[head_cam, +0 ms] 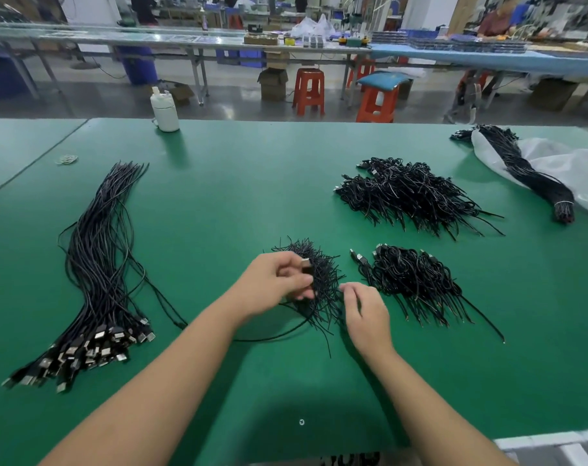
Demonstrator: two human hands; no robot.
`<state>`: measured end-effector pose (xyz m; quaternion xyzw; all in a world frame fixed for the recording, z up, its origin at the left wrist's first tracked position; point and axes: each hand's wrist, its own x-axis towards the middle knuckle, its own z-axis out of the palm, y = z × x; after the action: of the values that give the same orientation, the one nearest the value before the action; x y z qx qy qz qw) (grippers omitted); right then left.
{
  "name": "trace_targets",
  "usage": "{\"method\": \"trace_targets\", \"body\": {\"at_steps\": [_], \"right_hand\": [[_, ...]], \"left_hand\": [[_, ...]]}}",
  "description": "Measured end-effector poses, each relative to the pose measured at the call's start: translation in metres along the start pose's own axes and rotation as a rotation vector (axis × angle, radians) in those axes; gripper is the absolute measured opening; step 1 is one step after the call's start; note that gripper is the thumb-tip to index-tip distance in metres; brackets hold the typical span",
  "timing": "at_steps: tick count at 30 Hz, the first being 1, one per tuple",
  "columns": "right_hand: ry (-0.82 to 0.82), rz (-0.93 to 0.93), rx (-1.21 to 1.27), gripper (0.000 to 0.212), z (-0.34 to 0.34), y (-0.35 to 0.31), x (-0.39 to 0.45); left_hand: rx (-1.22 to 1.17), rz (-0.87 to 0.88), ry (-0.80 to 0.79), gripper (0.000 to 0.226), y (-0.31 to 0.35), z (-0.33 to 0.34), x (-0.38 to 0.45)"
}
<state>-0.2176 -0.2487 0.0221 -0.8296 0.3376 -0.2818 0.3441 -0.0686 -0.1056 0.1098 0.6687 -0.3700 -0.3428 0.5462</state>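
A single black cable [279, 337] is held at its metal-tipped plug [306, 264] by the left hand [272, 280], whose fingers are curled round the plug end and pinch it above the middle of the table [218, 196]. The rest of the cable is laid in a loose loop on the green surface towards the near edge. The right hand [366, 314] is set at the near edge of the pile of wire ties [322, 260] with its fingers bent inward, but whether a tie is pinched between them cannot be told. The cable is judged to be light and limp, yet springy enough to uncoil when released, so it is best gripped at the stiff plug or where its turns cross. The ties are judged to be thin, bendable and easily tangled, and one is best drawn out by its end. Just to the right of the ties, a heap of coiled cables [417, 280] is stacked, near enough to be snagged by a stray tie. A larger heap [410, 193] is seen beyond it, and a bound bundle [528, 176] is laid on a plastic bag [575, 163] at the far right. Long uncoiled cables [101, 264] are spread well apart on the left, and a white bottle [164, 109] is stood at the far edge.
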Motion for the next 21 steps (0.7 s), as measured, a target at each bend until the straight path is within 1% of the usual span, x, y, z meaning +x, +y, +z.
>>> {"method": "trace_targets", "body": {"at_steps": [2,3,4,5,6,7,8,9,11,14,19,21], "right_hand": [[-0.191,0.162,0.406,0.041,-0.005,-0.035,0.009],[-0.283,0.199,0.590,0.046,-0.008,-0.050,0.014],[-0.349,0.211,0.716,0.047,-0.010,-0.062,0.017],[-0.383,0.215,0.782,0.043,-0.013,-0.072,0.019],[-0.392,0.214,0.817,0.037,-0.015,-0.079,0.019],[-0.381,0.212,0.845,0.030,-0.016,-0.084,0.019],[-0.363,0.212,0.885,0.026,-0.015,-0.087,0.018],[-0.350,0.209,0.923,0.026,-0.014,-0.089,0.017],[-0.343,0.195,0.945,0.032,-0.012,-0.093,0.014],[-0.371,0.176,0.926,0.034,-0.006,-0.097,0.009],[-0.423,0.150,0.872,0.035,-0.002,-0.099,0.005],[-0.459,0.143,0.885,0.037,-0.001,-0.098,0.006]], "left_hand": [[0.007,0.046,0.091,0.009,0.006,0.010,0.009],[0.000,0.068,0.142,0.010,0.009,0.013,0.013],[-0.039,0.083,0.201,0.010,0.013,0.015,0.016],[-0.102,0.090,0.262,0.010,0.016,0.016,0.019],[-0.171,0.091,0.305,0.008,0.019,0.016,0.020],[-0.225,0.087,0.312,0.005,0.021,0.015,0.020],[-0.249,0.075,0.280,0.006,0.023,0.015,0.019],[-0.241,0.059,0.217,0.012,0.024,0.015,0.017],[-0.156,0.029,0.081,0.023,0.024,0.016,0.012],[-0.095,0.002,-0.013,0.033,0.025,0.018,0.006],[0.012,0.000,0.002,0.038,0.030,0.012,0.001],[0.008,0.004,-0.010,0.038,0.031,0.010,-0.001]]}}
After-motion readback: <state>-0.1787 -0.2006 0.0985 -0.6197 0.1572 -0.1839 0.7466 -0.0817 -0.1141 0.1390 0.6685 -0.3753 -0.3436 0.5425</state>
